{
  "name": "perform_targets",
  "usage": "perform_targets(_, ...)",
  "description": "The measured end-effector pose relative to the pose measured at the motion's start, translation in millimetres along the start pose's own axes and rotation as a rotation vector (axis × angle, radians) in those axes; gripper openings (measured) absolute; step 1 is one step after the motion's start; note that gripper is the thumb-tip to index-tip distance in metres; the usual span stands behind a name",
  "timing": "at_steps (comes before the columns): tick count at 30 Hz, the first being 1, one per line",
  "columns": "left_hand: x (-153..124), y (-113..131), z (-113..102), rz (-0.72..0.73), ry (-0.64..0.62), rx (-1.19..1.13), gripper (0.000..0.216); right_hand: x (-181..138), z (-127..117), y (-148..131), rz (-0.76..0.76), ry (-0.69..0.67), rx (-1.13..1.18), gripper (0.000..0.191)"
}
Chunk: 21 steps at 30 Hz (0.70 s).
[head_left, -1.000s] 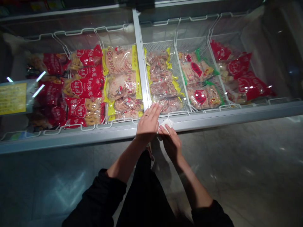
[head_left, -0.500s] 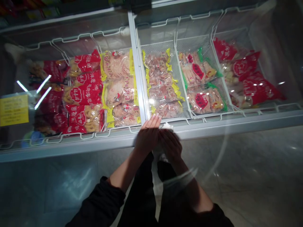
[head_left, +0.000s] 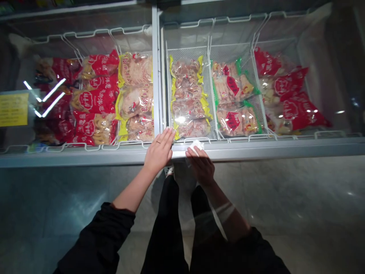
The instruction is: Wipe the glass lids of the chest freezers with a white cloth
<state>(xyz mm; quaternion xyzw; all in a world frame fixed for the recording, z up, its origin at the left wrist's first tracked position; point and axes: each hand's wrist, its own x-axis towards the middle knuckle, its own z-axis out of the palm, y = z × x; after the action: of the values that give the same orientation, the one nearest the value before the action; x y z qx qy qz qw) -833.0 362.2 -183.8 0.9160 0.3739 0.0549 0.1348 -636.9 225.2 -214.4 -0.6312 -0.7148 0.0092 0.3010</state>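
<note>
My left hand [head_left: 160, 151] lies with its fingers stretched out, nearly together, on the front end of the upright metal frame [head_left: 156, 76] of a glass freezer lid. A ring shows on one finger. My right hand [head_left: 204, 167] is at the front rail [head_left: 251, 149] of the chest freezer, its fingers bent around a crumpled white tissue [head_left: 196, 146]. Part of the tissue sticks out above the fingertips. Beneath the glass, just beyond my hands, are yellow-edged packs of frozen meat [head_left: 190, 99]. More yellow-edged packs [head_left: 136, 97] lie left of the frame.
White wire baskets [head_left: 212, 87] divide the freezer. Red bags [head_left: 98, 99] fill its left part, green-edged packs [head_left: 235, 89] and more red bags [head_left: 293, 106] its right. A yellow sign [head_left: 13, 110] is at far left. Grey tiled floor [head_left: 273, 205] lies below.
My left hand has moved left, away from my right hand. The lid's upright frame sits slightly further left over the packs. More of the tissue in my right hand shows.
</note>
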Motion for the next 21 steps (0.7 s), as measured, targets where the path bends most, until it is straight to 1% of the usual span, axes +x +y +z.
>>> perform_targets(2, 0.3, 2.8, -1.0, -0.013, 0.000, -0.005, 0.078, -4.2, -9.2, 12.5, -0.054, -0.049, -0.001, 0.040)
perform_targets(3, 0.4, 5.4, -1.3, -0.031, -0.005, -0.013, 0.077, -7.9, -14.9, 21.9, -0.055, -0.045, 0.004, 0.039)
perform_targets(5, 1.6, 14.4, -0.5, -0.069, -0.014, -0.037, 0.079, -16.5, -25.5, 42.5, -0.019, 0.008, 0.001, 0.037)
perform_targets(8, 10.0, 39.3, 5.8, -0.104, -0.010, -0.092, 0.079, -26.1, -30.5, 62.9, 0.053, 0.108, -0.082, 0.035)
perform_targets(10, 21.4, 61.3, 13.2, -0.136, 0.022, -0.126, 0.077, -27.3, -24.3, 63.2, 0.128, 0.147, -0.120, 0.043)
perform_targets(11, 28.3, 72.5, 17.6, -0.159, 0.048, -0.139, 0.076, -26.6, -19.6, 60.1, 0.161, 0.146, -0.120, 0.047)
perform_targets(13, 41.9, 92.1, 26.4, -0.199, 0.092, -0.154, 0.075, -24.2, -11.0, 52.0, 0.183, 0.096, -0.100, 0.052)
perform_targets(14, 47.5, 99.5, 30.6, -0.218, 0.106, -0.147, 0.075, -23.2, -8.9, 49.1, 0.167, 0.051, -0.085, 0.052)
perform_targets(17, 56.3, 111.4, 40.2, -0.260, 0.127, -0.081, 0.073, -23.8, -16.7, 54.0, 0.056, -0.086, -0.026, 0.047)
perform_targets(19, 56.2, 113.0, 43.4, -0.270, 0.136, -0.031, 0.072, -27.5, -30.4, 68.9, 0.009, -0.105, -0.006, 0.044)
perform_targets(21, 54.5, 112.8, 44.5, -0.275, 0.141, -0.005, 0.072, -31.6, -42.7, 86.1, 0.029, -0.050, -0.024, 0.043)
